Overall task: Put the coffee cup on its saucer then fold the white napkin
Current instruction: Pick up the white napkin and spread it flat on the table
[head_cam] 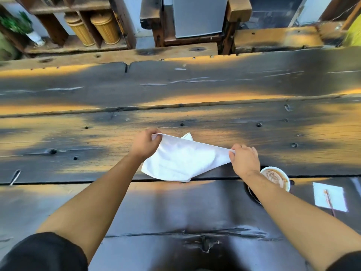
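Both hands pinch napkin corners, stretched taut.

Two bare forearms enter from the lower corners of the frame, each ending in a short black sleeve; both hands ungloved.

I stand at a table of heavy dark planks, worn and cracked, with knots and bolt holes across the boards. Warm orange light falls on it in uneven patches between dark shadow. Beyond its far edge, to my left, a wooden shelf holds two ribbed yellow canisters side by side, with a green plant further left. Behind the centre, a grey panel sits inside a dark wooden frame.
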A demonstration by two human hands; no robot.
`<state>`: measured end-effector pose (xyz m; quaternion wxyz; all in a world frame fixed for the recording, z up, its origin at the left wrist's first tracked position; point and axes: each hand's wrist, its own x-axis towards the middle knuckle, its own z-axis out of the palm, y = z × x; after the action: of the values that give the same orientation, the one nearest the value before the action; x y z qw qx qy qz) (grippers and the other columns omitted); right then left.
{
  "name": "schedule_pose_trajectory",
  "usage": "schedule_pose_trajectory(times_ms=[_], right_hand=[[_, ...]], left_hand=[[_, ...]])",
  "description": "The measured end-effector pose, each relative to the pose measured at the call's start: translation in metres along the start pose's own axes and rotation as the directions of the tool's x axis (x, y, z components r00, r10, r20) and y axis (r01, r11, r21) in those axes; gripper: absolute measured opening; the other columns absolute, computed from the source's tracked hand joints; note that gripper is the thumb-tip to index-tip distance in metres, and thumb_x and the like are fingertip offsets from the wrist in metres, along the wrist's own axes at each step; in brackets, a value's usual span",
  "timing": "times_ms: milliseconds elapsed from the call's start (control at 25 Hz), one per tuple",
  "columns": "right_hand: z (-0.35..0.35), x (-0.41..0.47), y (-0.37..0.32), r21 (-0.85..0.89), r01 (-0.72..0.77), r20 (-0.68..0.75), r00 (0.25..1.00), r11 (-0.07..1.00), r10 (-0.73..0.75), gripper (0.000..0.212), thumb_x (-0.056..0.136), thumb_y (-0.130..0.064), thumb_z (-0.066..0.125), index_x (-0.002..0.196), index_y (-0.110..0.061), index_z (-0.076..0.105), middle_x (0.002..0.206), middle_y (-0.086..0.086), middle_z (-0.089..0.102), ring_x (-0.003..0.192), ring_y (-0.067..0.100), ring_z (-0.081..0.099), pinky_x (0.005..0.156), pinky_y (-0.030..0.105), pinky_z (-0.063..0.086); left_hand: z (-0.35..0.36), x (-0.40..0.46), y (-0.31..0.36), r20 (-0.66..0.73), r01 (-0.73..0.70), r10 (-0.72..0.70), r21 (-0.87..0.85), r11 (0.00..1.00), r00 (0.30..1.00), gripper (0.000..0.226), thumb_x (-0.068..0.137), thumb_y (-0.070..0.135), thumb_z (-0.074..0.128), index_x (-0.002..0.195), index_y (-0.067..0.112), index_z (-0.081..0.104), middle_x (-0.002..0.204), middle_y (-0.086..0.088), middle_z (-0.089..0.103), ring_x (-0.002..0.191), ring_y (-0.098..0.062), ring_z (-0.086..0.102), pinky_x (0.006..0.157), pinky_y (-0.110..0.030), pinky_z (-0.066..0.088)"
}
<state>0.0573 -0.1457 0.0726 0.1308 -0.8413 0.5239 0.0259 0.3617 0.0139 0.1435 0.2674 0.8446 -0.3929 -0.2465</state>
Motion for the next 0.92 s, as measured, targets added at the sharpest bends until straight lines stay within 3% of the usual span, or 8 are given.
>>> schedule_pose_trajectory(times_ms=[120,200,360,480,560,680,800,920], right_hand=[[-0.021,-0.036,-0.004,0.203,0.101,-0.072,0.993,0.974,-0.089,0.016,0.099,-0.023,0.052,0.103,-0.015,0.065,0.102,0.005,0.065,0.099,0.03,0.055,0.095,0.039,0.038],[-0.03,-0.059,-0.004,0.365,0.125,-0.051,0.992,0.923,-0.114,0.014,0.099,-0.022,0.057,0.099,-0.013,0.068,0.096,0.002,0.058,0.098,0.028,0.054,0.084,0.035,0.039],[-0.035,-0.094,-0.005,0.426,0.144,-0.019,0.988,0.893,-0.15,0.022,0.097,-0.03,0.062,0.086,-0.014,0.071,0.083,0.004,0.049,0.084,0.025,0.052,0.077,0.037,0.041],[-0.046,-0.1,-0.018,0.506,0.132,-0.011,0.989,0.852,-0.146,0.024,0.094,-0.033,0.066,0.073,-0.022,0.065,0.078,0.005,0.052,0.077,0.025,0.053,0.071,0.036,0.04],[-0.057,-0.087,-0.032,0.528,0.08,-0.001,0.996,0.845,-0.093,0.029,0.091,-0.037,0.069,0.07,-0.017,0.066,0.072,0.005,0.052,0.072,0.024,0.052,0.066,0.034,0.036],[-0.089,-0.051,-0.061,0.64,-0.011,0.024,1.0,0.769,-0.006,0.032,0.089,-0.038,0.072,0.078,-0.008,0.073,0.06,0.011,0.054,0.063,0.019,0.047,0.062,0.031,0.035],[-0.142,-0.012,-0.096,0.735,-0.03,-0.012,0.998,0.677,0.057,0.015,0.089,-0.033,0.073,0.079,-0.023,0.077,0.054,0.003,0.063,0.052,0.014,0.055,0.058,0.025,0.044],[-0.2,0.024,-0.128,0.841,0.074,-0.137,0.987,0.536,0.078,0.011,0.09,-0.023,0.072,0.094,-0.016,0.08,0.072,0.004,0.074,0.051,0.008,0.061,0.052,0.023,0.048]], left_hand=[[-0.031,-0.037,-0.012,-0.024,0.042,-0.047,-0.184,0.982,0.999,0.024,0.098,0.023,0.054,0.089,0.006,0.069,0.081,-0.004,0.066,0.074,-0.023,0.057,0.067,-0.034,0.043],[-0.049,-0.065,-0.023,-0.046,0.074,-0.091,-0.298,0.952,0.995,0.028,0.1,0.02,0.053,0.082,0.004,0.066,0.073,0.003,0.06,0.071,-0.018,0.051,0.066,-0.031,0.039],[-0.07,-0.118,-0.053,-0.124,0.065,-0.12,-0.377,0.924,0.985,0.029,0.1,0.01,0.054,0.076,0.019,0.066,0.06,0.021,0.06,0.059,0.003,0.05,0.062,-0.017,0.04],[-0.078,-0.13,-0.078,-0.121,0.123,-0.188,-0.41,0.904,0.975,0.019,0.101,0.015,0.057,0.088,0.01,0.072,0.076,0.005,0.063,0.068,-0.011,0.05,0.071,-0.03,0.041],[-0.083,-0.127,-0.083,-0.168,0.129,-0.213,-0.41,0.903,0.962,0.021,0.101,0.02,0.058,0.085,0.014,0.07,0.083,-0.001,0.06,0.072,-0.01,0.05,0.071,-0.028,0.041],[-0.102,-0.106,-0.07,-0.252,0.093,-0.203,-0.391,0.916,0.946,0.031,0.101,0.024,0.058,0.071,0.02,0.063,0.068,0.008,0.055,0.067,-0.011,0.047,0.063,-0.026,0.036],[-0.139,-0.066,-0.042,-0.271,0.125,-0.305,-0.527,0.841,0.913,0.026,0.098,0.019,0.063,0.072,0.016,0.067,0.051,0.008,0.049,0.049,-0.017,0.041,0.053,-0.026,0.037],[-0.186,-0.024,0.0,-0.241,0.058,-0.345,-0.74,0.67,0.907,0.012,0.098,0.013,0.06,0.094,0.004,0.067,0.072,-0.01,0.067,0.048,-0.018,0.06,0.052,-0.03,0.052]])
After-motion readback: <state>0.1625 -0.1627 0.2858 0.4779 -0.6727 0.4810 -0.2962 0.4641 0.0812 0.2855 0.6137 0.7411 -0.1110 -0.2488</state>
